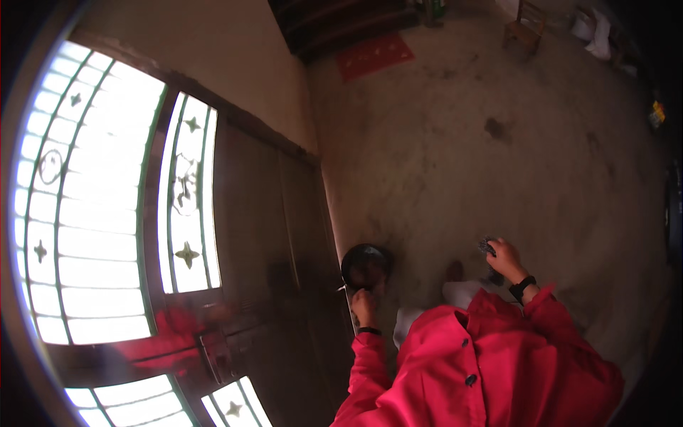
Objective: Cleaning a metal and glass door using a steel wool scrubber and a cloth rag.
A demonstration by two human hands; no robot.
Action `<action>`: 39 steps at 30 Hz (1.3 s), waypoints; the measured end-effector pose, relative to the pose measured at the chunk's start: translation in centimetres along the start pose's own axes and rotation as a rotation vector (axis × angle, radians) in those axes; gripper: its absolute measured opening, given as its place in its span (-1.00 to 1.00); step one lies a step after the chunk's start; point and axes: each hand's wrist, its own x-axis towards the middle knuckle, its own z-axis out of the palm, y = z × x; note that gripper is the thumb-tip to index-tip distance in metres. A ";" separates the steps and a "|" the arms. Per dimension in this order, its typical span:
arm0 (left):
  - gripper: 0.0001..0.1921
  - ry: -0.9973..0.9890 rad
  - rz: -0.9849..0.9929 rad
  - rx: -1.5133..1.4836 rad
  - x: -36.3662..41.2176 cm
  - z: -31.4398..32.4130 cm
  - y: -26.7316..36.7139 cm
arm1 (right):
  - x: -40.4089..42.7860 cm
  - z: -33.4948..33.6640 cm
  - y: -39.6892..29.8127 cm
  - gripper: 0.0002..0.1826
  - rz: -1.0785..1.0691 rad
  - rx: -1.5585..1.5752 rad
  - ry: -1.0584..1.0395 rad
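Observation:
A dark, round wok or pan (365,265) hangs in front of me beside the door edge, its inside dark and shiny. My left hand (364,308) is closed on its handle, which the fingers mostly cover. Away to the right, my right hand (502,260) holds a grey metal scouring pad (485,245) between thumb and fingers, apart from the pan. Both wrists carry black bands, and red sleeves cover the arms.
A dark double door (267,213) with bright barred glass panes stands close on the left. Further off, a red mat (373,56) lies before dark stairs (347,21). A small wooden chair (523,33) stands on the concrete floor (416,160) at the far right.

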 end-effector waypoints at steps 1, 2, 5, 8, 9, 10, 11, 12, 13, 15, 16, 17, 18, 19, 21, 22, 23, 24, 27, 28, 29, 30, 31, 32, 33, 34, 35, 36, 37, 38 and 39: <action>-0.83 0.000 0.013 0.008 0.7 0.4 -1.0 | 0.7 0.1 0.2 -0.70 0.021 0.011 0.023; -0.83 -0.028 0.000 0.017 1.3 0.8 -2.0 | 1.5 0.3 0.1 -0.70 0.019 0.025 0.028; -0.75 -0.169 -0.045 0.012 2.3 4.6 -3.6 | 3.4 -0.2 1.2 -0.69 0.080 -0.018 0.001; -0.75 -0.231 -0.144 0.038 2.7 10.6 -3.1 | 4.2 -0.7 3.1 -0.69 0.143 -0.018 0.058; -0.75 -0.175 -0.193 0.076 3.4 12.3 -2.7 | 4.6 -0.8 3.4 -0.68 0.183 -0.022 0.057; -0.76 -0.203 -0.207 0.151 4.1 13.5 -2.0 | 5.1 -1.1 3.8 -0.68 0.228 -0.028 0.059; -0.76 -0.234 -0.213 0.168 5.6 13.8 -1.5 | 6.0 -1.4 3.7 -0.68 0.255 -0.031 0.082; -0.76 -0.329 -0.252 0.098 7.2 14.1 -0.9 | 6.9 -1.7 3.6 -0.68 0.292 -0.028 0.072; -0.75 -0.419 -0.289 0.026 9.0 13.9 -0.7 | 7.9 -1.9 3.2 -0.68 0.321 -0.022 0.062; -0.74 -0.430 -0.276 0.000 14.4 11.5 -0.2 | 11.5 -1.7 1.9 -0.68 0.316 -0.004 0.095; -0.73 -0.577 0.166 0.372 16.6 10.1 0.5 | 12.8 -1.5 1.4 -0.67 0.309 0.009 0.096; -0.72 -0.700 0.624 0.730 18.6 10.5 1.5 | 14.2 -1.5 1.1 -0.67 0.316 0.013 0.118; -0.72 -0.750 0.622 0.723 19.9 12.7 2.2 | 15.0 -1.7 1.6 -0.68 0.358 0.000 0.143; -0.73 -0.676 0.374 0.698 20.0 15.9 3.0 | 14.9 -2.3 3.0 -0.68 0.428 -0.018 0.180; -0.72 -0.591 0.148 0.695 21.9 19.4 5.8 | 16.2 -3.1 3.6 -0.68 0.484 -0.009 0.237; -0.70 -0.591 0.070 0.666 23.4 19.8 7.4 | 17.0 -2.7 3.2 -0.69 0.496 0.011 0.255; -0.68 -0.589 -0.010 0.638 24.8 20.4 8.8 | 17.7 -2.3 2.8 -0.69 0.508 0.021 0.268; -0.63 -0.385 -0.243 0.476 24.0 24.5 9.5 | 17.2 -2.7 3.9 -0.69 0.557 -0.001 0.304; -0.69 -0.393 -0.229 0.528 25.6 29.8 11.7 | 18.8 -3.3 5.1 -0.70 0.602 -0.001 0.358; -0.69 -0.405 -0.226 0.538 26.2 31.4 12.0 | 19.4 -3.4 5.6 -0.71 0.617 0.005 0.367; -0.68 -0.401 -0.253 0.568 26.8 33.2 11.9 | 20.0 -3.5 6.2 -0.71 0.629 0.008 0.379; -0.67 -0.399 -0.280 0.600 27.2 35.1 11.8 | 20.5 -3.6 6.9 -0.71 0.668 0.004 0.362; -0.67 -0.413 -0.276 0.612 27.5 36.9 11.5 | 21.0 -3.8 7.7 -0.71 0.708 0.001 0.346; -0.66 -0.445 -0.289 0.618 27.7 38.8 11.3 | 21.7 -3.9 8.6 -0.71 0.721 0.006 0.359; -0.64 -0.478 -0.300 0.623 27.7 40.9 10.9 | 22.5 -4.1 9.7 -0.71 0.734 0.002 0.381; -0.64 -0.492 -0.295 0.635 27.6 43.0 10.4 | 23.2 -4.3 10.9 -0.72 0.747 -0.002 0.403; -0.60 -0.531 -0.308 0.725 27.4 45.2 10.0 | 23.7 -4.6 11.9 -0.72 0.759 0.004 0.417; -0.56 -0.566 -0.318 0.813 27.3 47.6 9.7 | 24.5 -5.1 12.8 -0.72 0.786 0.024 0.417; -0.56 -0.578 -0.309 0.823 27.2 50.3 9.4 | 25.5 -5.8 14.0 -0.73 0.812 0.043 0.417; -0.55 -0.578 -0.322 0.836 27.2 53.2 9.0 | 27.0 -6.6 15.4 -0.73 0.819 0.050 0.431; -0.54 -0.576 -0.344 0.850 27.0 55.5 8.6 | 28.1 -7.6 16.7 -0.72 0.821 0.055 0.423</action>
